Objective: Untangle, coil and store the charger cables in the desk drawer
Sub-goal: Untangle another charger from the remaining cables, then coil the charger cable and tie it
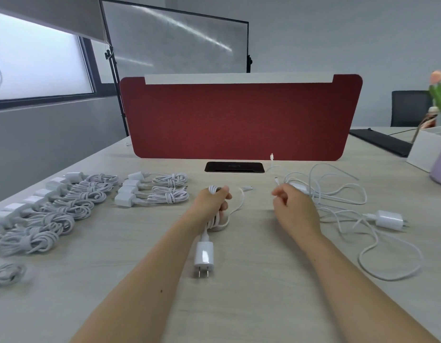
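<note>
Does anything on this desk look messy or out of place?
Yes: the loose cables on the right sprawl in tangled loops around one charger plug, while the bundles on the left lie neatly coiled in rows.

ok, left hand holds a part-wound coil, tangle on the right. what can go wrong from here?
The coil in the left hand is not tied off and its tail lies loose; a slack grip could let the loops spring open. The loose cables by the right hand cross each other; pulling one end may tighten a knot or drag the charger plug.
</note>
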{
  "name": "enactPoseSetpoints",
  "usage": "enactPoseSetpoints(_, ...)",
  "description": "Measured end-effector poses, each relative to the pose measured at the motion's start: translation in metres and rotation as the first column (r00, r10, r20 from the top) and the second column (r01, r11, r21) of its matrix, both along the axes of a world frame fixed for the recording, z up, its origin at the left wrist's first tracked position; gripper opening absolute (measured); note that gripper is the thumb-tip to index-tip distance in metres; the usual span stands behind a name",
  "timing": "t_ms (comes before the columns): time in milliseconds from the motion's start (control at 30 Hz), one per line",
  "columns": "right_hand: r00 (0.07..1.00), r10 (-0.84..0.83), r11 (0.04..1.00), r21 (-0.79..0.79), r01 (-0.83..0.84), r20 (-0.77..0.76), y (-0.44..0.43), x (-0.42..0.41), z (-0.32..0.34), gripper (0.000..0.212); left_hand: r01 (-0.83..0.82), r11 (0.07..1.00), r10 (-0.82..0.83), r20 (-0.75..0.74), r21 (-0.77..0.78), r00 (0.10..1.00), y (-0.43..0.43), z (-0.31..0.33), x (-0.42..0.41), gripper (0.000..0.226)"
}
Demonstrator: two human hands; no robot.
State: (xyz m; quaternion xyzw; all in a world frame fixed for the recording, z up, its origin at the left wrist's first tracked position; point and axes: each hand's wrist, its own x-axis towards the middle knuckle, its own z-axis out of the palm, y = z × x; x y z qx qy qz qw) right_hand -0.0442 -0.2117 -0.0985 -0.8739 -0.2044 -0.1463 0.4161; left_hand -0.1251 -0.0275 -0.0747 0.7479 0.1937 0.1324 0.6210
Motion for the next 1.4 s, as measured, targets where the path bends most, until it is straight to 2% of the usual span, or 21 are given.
enactPoseSetpoints(100, 0.983, 0.145, 0.956, 0.242, -0.168, 0.111, 0.011, -0.014, 0.009, 0.022, 0.107, 0.987, -0.101, 0.055, -0.118, 0.993, -0.009, 0.003, -0.003, 0.033)
enactPoseSetpoints(233, 0.929, 0.310, 0.906, 0.233, -0.353, 0.202, 0.026, -0.029, 0.012, 0.027, 0.157, 0.988, -0.157, 0.082, 0.006, 0.984, -0.015, 0.002, -0.001, 0.033)
enactPoseSetpoints(333, 0.930, 0.341, 0.892, 0.267, -0.365, 0.134, 0.029, -0.028, 0.010, 0.037, 0.217, 0.969, -0.205, 0.109, -0.119, 0.973, -0.017, 0.003, -0.001, 0.034)
enactPoseSetpoints(400, 0.932, 0.360, 0.893, 0.272, -0.359, 0.046, 0.027, -0.027, 0.010, 0.043, 0.283, 0.948, -0.272, 0.093, -0.142, 0.958, -0.019, 0.003, -0.003, 0.032)
enactPoseSetpoints(467, 0.912, 0.406, 0.877, 0.307, -0.370, -0.060, 0.025, -0.026, 0.011, 0.043, 0.325, 0.941, -0.318, 0.080, -0.097, 0.945, -0.021, 0.003, -0.004, 0.032)
enactPoseSetpoints(533, 0.884, 0.449, 0.852, 0.359, -0.381, -0.128, 0.024, -0.024, 0.012, 0.034, 0.346, 0.937, -0.341, 0.090, -0.047, 0.936, -0.023, 0.002, -0.004, 0.038)
enactPoseSetpoints(600, 0.858, 0.488, 0.836, 0.367, -0.408, -0.159, 0.021, -0.021, 0.013, 0.022, 0.361, 0.932, -0.359, 0.080, -0.017, 0.930, -0.023, 0.002, -0.004, 0.045)
enactPoseSetpoints(667, 0.850, 0.502, 0.833, 0.354, -0.425, -0.160, 0.018, -0.019, 0.015, 0.019, 0.420, 0.908, -0.420, 0.067, 0.012, 0.905, -0.023, 0.002, -0.005, 0.049)
enactPoseSetpoints(767, 0.822, 0.538, 0.788, 0.459, -0.411, -0.186, 0.015, -0.020, 0.023, 0.019, 0.519, 0.853, -0.522, 0.066, 0.051, 0.851, -0.026, 0.008, -0.010, 0.034)
enactPoseSetpoints(867, 0.757, 0.596, 0.749, 0.524, -0.405, -0.267, 0.014, -0.025, 0.030, 0.028, 0.523, 0.844, -0.529, 0.029, 0.115, 0.848, -0.027, 0.011, -0.014, 0.017)
enactPoseSetpoints(1000, 0.653, 0.679, 0.686, 0.605, -0.404, -0.335, 0.016, -0.028, 0.031, 0.032, 0.505, 0.854, -0.507, -0.014, 0.123, 0.862, -0.025, 0.010, -0.014, 0.016)
enactPoseSetpoints(1100, 0.601, 0.734, 0.634, 0.634, -0.443, -0.315, 0.015, -0.028, 0.032, 0.021, 0.507, 0.853, -0.508, -0.026, 0.125, 0.861, -0.027, 0.012, -0.015, 0.015)
enactPoseSetpoints(1167, 0.608, 0.731, 0.652, 0.578, -0.490, -0.310, 0.014, -0.030, 0.031, 0.015, 0.529, 0.838, -0.529, -0.039, 0.138, 0.848, -0.029, 0.012, -0.017, 0.011)
enactPoseSetpoints(1267, 0.658, 0.701, 0.674, 0.558, -0.484, -0.275, 0.016, -0.034, 0.031, 0.009, 0.488, 0.855, -0.485, -0.064, 0.175, 0.872, -0.032, 0.012, -0.015, 0.025)
enactPoseSetpoints(1333, 0.702, 0.672, 0.673, 0.590, -0.447, -0.235, 0.018, -0.035, 0.033, 0.007, 0.438, 0.860, -0.437, -0.065, 0.260, 0.897, -0.034, 0.013, -0.012, 0.014)
enactPoseSetpoints(1400, 0.742, 0.636, 0.673, 0.624, -0.398, -0.212, 0.020, -0.034, 0.032, 0.007, 0.382, 0.830, -0.378, -0.093, 0.406, 0.921, -0.036, 0.014, -0.010, 0.015)
